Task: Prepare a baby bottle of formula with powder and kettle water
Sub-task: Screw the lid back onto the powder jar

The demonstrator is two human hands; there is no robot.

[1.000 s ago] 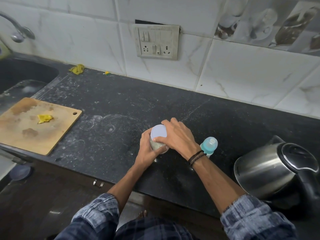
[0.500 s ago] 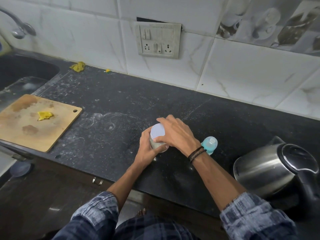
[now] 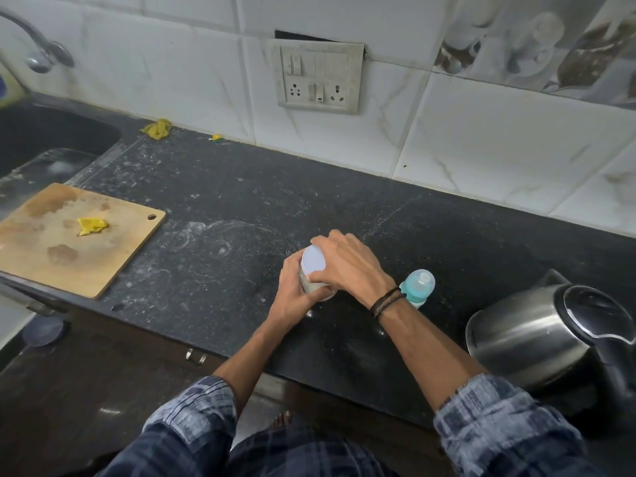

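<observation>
A: Both hands are together on the powder jar (image 3: 315, 289). The left hand (image 3: 292, 292) wraps its body, and the right hand (image 3: 347, 266) curls over the white lid (image 3: 314, 259), fingers round the rim. I'd judge the lid is being twisted off.

B: Is it loose yet?

A: Cannot tell. No gap shows under the lid.

B: So what worries you?

A: 2 things. If the lid gives suddenly, the jar could jerk and throw powder across the counter (image 3: 241, 208). Also, the right wrist sits just beside the baby bottle (image 3: 418, 284), which stands upright between the jar and the kettle (image 3: 537, 335). A wrist swinging out with the twist could knock it over.

B: Is the bottle's teal top on?

A: It looks capped, so the likelier harm is the bottle toppling and rolling along the counter.

B: And the kettle?

A: It is well apart from the hands, with its lid down. Its risk belongs to the pouring step, I'd say, with hot water near bare forearms.
</observation>
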